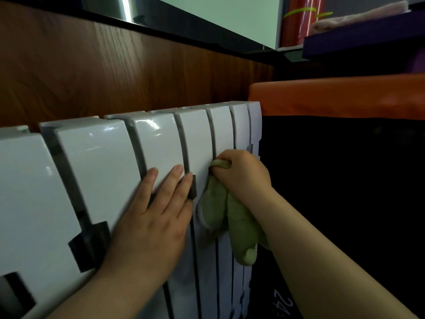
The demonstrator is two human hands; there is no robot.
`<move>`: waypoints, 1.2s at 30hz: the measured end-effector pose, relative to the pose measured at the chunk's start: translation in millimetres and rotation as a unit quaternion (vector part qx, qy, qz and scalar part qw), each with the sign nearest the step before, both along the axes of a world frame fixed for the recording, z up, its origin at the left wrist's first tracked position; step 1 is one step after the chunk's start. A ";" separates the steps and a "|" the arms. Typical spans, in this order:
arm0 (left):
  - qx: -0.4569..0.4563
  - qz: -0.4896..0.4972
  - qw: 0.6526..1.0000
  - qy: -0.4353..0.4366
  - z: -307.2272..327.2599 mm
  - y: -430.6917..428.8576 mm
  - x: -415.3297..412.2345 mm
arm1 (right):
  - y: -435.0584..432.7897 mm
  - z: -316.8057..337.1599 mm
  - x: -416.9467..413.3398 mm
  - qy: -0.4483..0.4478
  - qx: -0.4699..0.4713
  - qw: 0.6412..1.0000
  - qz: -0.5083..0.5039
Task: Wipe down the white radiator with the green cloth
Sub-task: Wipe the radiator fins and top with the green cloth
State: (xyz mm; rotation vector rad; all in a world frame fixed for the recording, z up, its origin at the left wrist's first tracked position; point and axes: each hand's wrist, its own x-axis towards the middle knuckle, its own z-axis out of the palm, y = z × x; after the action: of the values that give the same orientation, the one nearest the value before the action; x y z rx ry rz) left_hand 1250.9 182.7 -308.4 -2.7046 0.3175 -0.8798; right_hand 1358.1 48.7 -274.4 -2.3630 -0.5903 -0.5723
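– Radiator [92, 162] first: where does it stand?

– Against a brown wood panel [115, 72]. It is white and glossy, made of upright sections with dark gaps between them, and it runs from the left edge of the view to about the middle.

– Where is the cloth?

– The green cloth [216, 203] is at the radiator's front, near its right end and some way below the top edge. It is bunched up. The upper part is in the fist, and the rest hangs down over the front of the last few sections.

– Which hand has it?

– The right hand [243, 173]. Its fingers are curled round the top of the cloth, with a loop of it poking out by the thumb. The knuckles are up against the radiator.

– And the other hand?

– The left hand [151, 222] lies flat on the radiator's front, just left of the cloth. Its fingers [153, 172] are straight and slightly spread, pointing up towards the top edge, and it holds nothing. One finger lies beside a dark notch in a gap.

– Anything else nearby?

– An orange surface [333, 97] begins just beyond the radiator's right end. Above it is a purple shelf [356, 42] with something pale pink [358, 19] on top.
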 end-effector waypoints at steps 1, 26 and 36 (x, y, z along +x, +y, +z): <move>-0.001 0.000 1.000 -0.005 -0.7 0.4 0.3 | 0.0 -0.4 -0.5 0.001 0.013 1.000 -0.009; 0.014 -0.006 0.998 -0.065 -8.9 0.3 5.6 | -17.4 -39.5 14.3 -0.340 -0.216 0.914 0.039; 0.015 -0.010 0.997 -0.073 -10.6 2.2 7.2 | -20.8 -43.6 31.8 -0.509 -0.214 0.833 0.033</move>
State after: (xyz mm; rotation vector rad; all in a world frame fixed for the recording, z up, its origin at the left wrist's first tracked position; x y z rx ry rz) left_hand 1258.0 184.8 -319.0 -2.5964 0.3234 -1.0644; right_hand 1390.0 27.9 -318.0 -2.2392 -1.3608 -1.8636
